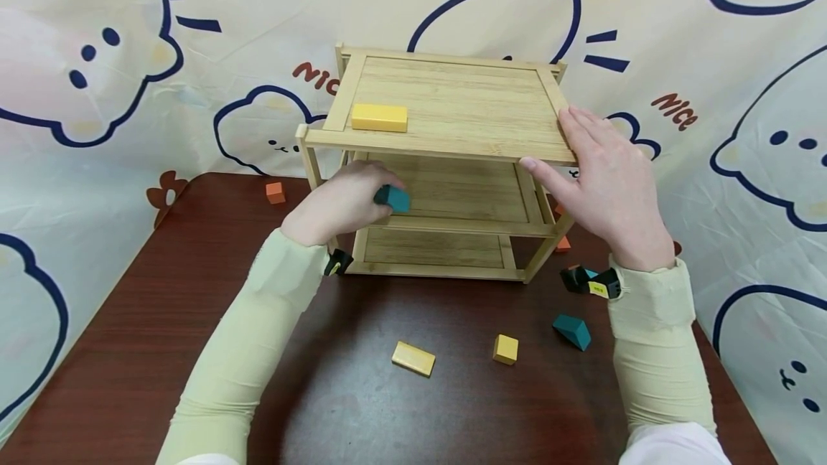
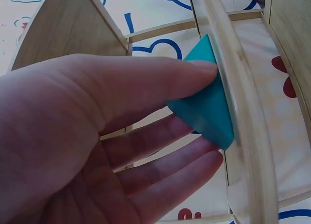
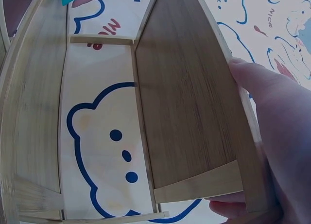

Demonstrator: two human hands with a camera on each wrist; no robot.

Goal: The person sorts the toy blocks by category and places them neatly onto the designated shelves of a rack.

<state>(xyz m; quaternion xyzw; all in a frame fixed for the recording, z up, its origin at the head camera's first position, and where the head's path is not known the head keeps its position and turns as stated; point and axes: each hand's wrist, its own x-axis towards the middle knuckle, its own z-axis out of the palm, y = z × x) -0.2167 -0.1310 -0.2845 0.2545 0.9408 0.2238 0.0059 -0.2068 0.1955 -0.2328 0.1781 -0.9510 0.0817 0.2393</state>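
My left hand (image 1: 345,203) pinches a teal triangular block (image 2: 206,97) between thumb and fingers. It reaches in at the left front of the wooden shelf rack (image 1: 452,142); the block is at the middle shelf's front rail (image 2: 248,107), below the top board. In the head view the hand hides part of the block. At the rack's right front corner, my right hand (image 1: 610,178) holds the top board (image 3: 189,97), its thumb (image 3: 252,78) along the front edge and its fingers at the side edge. A yellow rectangular block (image 1: 379,118) lies on the top board, front left.
On the dark table (image 1: 349,407) before the rack lie a flat yellow block (image 1: 413,359), a yellow cube (image 1: 505,349) and a teal wedge (image 1: 572,331). An orange cube (image 1: 275,193) sits left of the rack, with more orange pieces (image 1: 563,243) at its right. Patterned cloth (image 1: 258,34) stands behind.
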